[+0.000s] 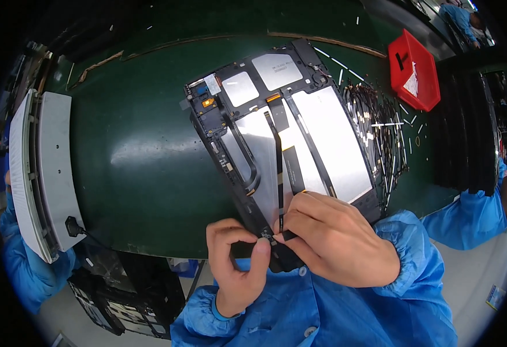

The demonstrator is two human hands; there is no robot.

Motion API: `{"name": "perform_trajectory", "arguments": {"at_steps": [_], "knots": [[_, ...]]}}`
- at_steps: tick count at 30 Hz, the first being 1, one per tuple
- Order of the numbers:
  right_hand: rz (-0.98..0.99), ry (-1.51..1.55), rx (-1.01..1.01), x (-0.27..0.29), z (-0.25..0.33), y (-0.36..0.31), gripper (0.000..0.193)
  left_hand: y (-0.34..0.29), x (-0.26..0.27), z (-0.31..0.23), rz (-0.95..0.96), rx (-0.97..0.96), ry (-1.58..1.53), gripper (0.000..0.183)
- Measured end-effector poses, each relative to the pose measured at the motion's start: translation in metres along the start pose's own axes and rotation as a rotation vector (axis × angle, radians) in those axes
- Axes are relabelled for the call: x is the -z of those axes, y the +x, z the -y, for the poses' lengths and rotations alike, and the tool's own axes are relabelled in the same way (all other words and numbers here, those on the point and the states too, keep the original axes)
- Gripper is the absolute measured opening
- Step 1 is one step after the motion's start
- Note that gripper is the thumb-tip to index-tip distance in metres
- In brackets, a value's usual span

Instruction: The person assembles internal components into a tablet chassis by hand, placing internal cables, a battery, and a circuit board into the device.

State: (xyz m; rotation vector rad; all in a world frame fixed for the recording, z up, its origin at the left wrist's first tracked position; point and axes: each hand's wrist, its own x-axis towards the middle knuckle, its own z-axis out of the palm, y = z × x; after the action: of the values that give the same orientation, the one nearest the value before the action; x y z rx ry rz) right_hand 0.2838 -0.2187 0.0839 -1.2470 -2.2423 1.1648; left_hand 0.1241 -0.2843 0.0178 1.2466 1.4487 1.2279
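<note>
A black device chassis with silver metal panels lies at a slant in front of me, its near end close to my body. A narrow black ribbon cable runs lengthwise over the panels to that near end. My right hand pinches the cable's near end between thumb and fingers. Beside it, my left hand has its thumb and index finger closed at the chassis's near edge, by small connectors; what lies between those fingertips is hidden. More flat cables, one with an orange connector, are fixed on the chassis.
A pile of thin black cable strips lies right of the chassis, with white slips scattered around. Beyond it sits a red bin. A white panel unit stands on the left of the green table. People in blue sleeves are nearby.
</note>
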Motion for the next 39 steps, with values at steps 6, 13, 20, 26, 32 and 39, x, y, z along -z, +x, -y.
{"name": "perform_trajectory", "arguments": {"at_steps": [6,13,20,26,32,39], "knots": [[-0.017,-0.002,0.014,-0.002,-0.002,-0.001,0.012,0.010,0.008,-0.002,0.083,-0.078,0.150,0.021],[0.026,0.245,0.097,-0.003,0.002,-0.005,0.017,0.015,0.014,0.003,0.180,0.161,-0.283,0.022],[-0.221,-0.132,0.021,-0.022,0.004,-0.015,0.020,-0.020,0.041,-0.006,0.384,0.371,-0.173,0.020],[-0.239,0.256,0.158,-0.018,0.004,-0.018,0.019,-0.019,0.034,-0.018,0.295,0.363,-0.359,0.019],[-0.179,0.420,0.049,-0.010,0.000,-0.020,0.026,-0.006,0.020,-0.027,0.276,0.213,-0.466,0.020],[-0.212,0.152,0.523,0.021,-0.008,-0.025,0.014,0.024,0.007,-0.035,0.117,-0.434,0.080,0.020]]}}
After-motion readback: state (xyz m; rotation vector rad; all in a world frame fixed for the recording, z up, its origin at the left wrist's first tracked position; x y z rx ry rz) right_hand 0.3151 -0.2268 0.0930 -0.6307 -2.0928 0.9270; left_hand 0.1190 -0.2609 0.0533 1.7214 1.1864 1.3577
